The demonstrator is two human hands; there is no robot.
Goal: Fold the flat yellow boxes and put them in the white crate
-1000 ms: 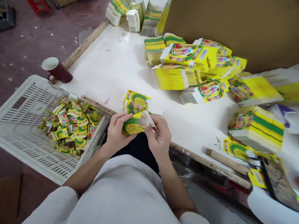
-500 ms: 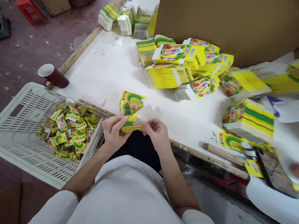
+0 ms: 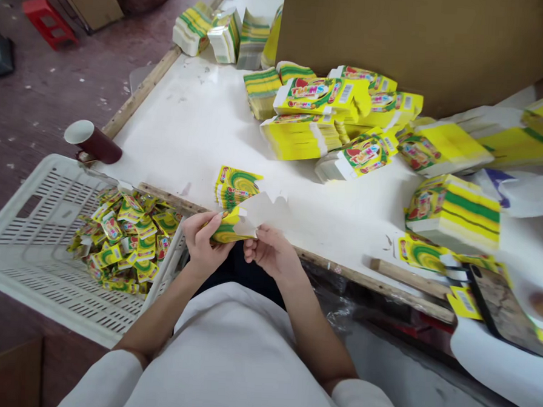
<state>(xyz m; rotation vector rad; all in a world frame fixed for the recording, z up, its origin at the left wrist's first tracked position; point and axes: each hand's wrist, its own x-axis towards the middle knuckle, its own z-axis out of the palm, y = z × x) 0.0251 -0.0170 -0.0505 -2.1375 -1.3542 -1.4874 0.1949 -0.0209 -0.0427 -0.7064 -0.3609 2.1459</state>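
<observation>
At the near edge of the table, the person's left hand (image 3: pixel 202 239) pinches the printed yellow-and-green end of a small flat carton (image 3: pixel 241 221), while the right hand (image 3: pixel 271 252) grips its underside from the other side, fingers curled closed; the carton's plain white inner face is turned up between them. Just beyond it, touching the tabletop, lies a short stack of the same flat cartons (image 3: pixel 236 186). To the left, lower than the table, a white slotted plastic crate (image 3: pixel 37 240) holds a loose heap of folded little boxes (image 3: pixel 126 235). The table (image 3: pixel 198 127) is smooth, white and edged with a wooden strip; a dark red cup (image 3: pixel 92 144) lies tilted at its corner. Farther off, thick bundles of cartons (image 3: pixel 322 112) pile against a brown cardboard sheet (image 3: pixel 421 35). A dark flat object at the right, perhaps a phone (image 3: pixel 502 310), is blurred.
</observation>
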